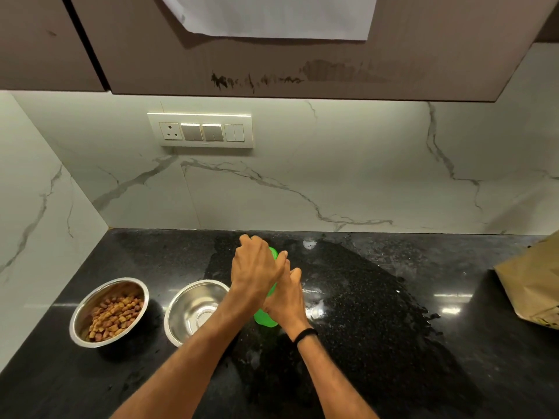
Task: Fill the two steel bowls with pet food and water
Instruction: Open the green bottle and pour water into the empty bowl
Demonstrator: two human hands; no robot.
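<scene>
Black speckled worktop [378,297] under marble wall: kibble-filled steel bowl [109,312] left, empty steel bowl [195,311] beside. Just right, green bottle [266,319] (mostly hidden) gripped by right hand [286,300], left hand [257,269] clasping its top.

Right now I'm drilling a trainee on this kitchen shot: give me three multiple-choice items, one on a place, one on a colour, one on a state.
1. Where is the bowl of kibble relative to the second bowl?
A. on its left
B. on its right
C. stacked inside it

2. What colour is the bottle in the hands?
A. red
B. green
C. blue

3. What does the second bowl hold?
A. kibble
B. a spoon
C. no kibble or other solid thing

Answers:
1 A, the kibble bowl sits nearer the left wall.
2 B, green plastic shows beside the left hand and below the right hand.
3 C, bare steel shows inside; water cannot be ruled out.
</scene>
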